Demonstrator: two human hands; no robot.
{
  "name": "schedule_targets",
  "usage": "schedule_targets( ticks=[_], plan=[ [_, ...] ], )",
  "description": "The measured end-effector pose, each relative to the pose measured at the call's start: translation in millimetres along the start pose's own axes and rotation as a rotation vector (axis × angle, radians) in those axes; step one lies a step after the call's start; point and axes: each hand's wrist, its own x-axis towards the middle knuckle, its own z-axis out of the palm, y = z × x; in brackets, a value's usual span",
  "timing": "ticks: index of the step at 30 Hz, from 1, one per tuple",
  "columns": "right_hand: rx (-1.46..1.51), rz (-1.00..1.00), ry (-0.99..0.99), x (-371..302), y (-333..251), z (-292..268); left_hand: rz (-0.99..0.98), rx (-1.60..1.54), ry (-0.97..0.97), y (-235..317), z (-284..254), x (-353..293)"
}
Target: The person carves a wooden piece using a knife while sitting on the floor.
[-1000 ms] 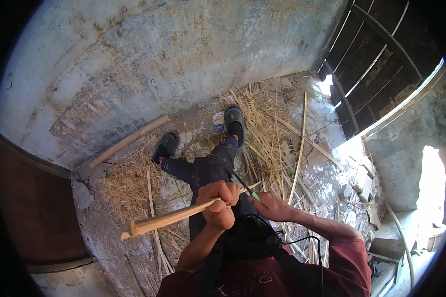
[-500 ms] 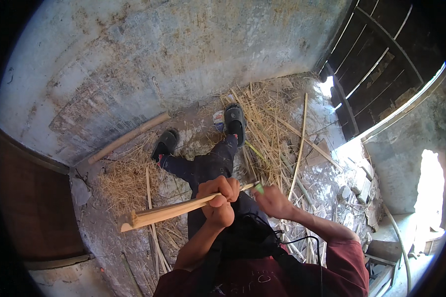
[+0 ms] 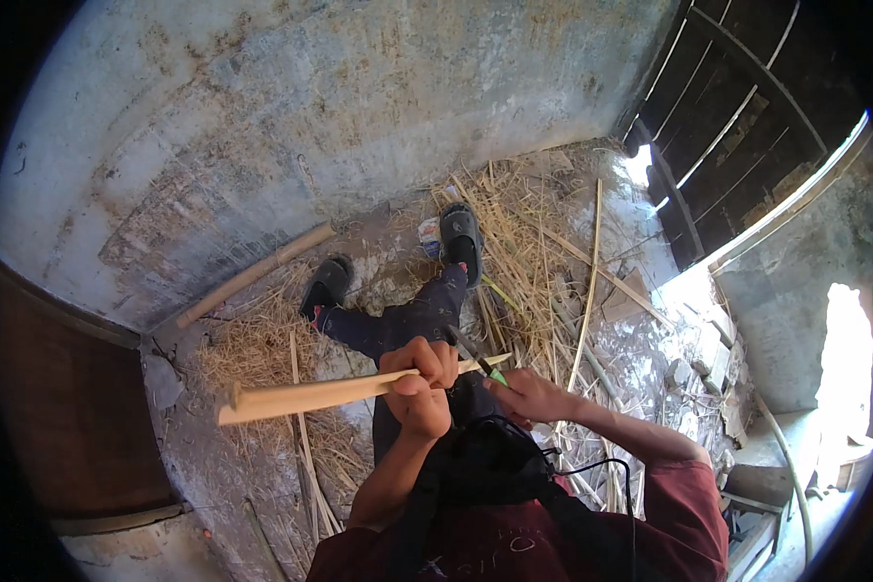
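My left hand (image 3: 420, 386) is closed round a long split piece of bamboo (image 3: 306, 395), pale and held nearly level across my lap. Its wide end points left, while a narrow tip shows to the right of my fist. In my right hand (image 3: 532, 396) is a knife (image 3: 475, 354) with a green handle and a dark blade. The blade slants up and left, crossing the bamboo close to its thin end; whether it touches the wood I cannot tell.
Straw-like shavings (image 3: 247, 364) and several long split strips (image 3: 592, 276) litter the ground round my dark shoes (image 3: 461, 233). Along the stained wall (image 3: 359, 97) lies a bamboo pole (image 3: 257, 274). Rubble (image 3: 713, 364) and a slatted dark panel (image 3: 737, 126) are at the right.
The knife's blade has swung into view, now up and left across the bamboo's thin end. My right hand has turned. The bamboo's wide end has shifted slightly left and down.
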Motion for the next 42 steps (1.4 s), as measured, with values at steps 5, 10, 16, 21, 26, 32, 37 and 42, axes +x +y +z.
schedule_targets(
  ticks=[5,10,16,21,26,32,37,42],
  plan=[
    [-0.246,-0.055,0.166,-7,-20,2,0.086,-0.053,-0.01,15,-10,-2],
    [-0.524,-0.315,0.415,-23,-40,11,0.216,-0.2,-0.084,70,-22,-8],
    [-0.645,-0.425,0.584,-41,-79,-1,0.583,-0.278,-0.062,109,-24,-15],
    [0.279,-0.395,0.568,-30,-66,-14,0.631,-0.375,-0.049,125,-27,-18],
    [0.304,-0.321,0.441,-11,-63,-1,0.645,-0.329,-0.044,128,-23,-25],
    [0.997,-0.429,0.365,-1,-90,3,0.616,-0.309,-0.23,131,-32,-32],
    [1.0,-0.463,0.526,0,-114,-12,0.513,-0.121,-0.3,128,-38,-47],
    [0.95,-0.576,0.643,-7,-130,-31,0.476,0.038,-0.046,100,-56,-56]
  ],
)
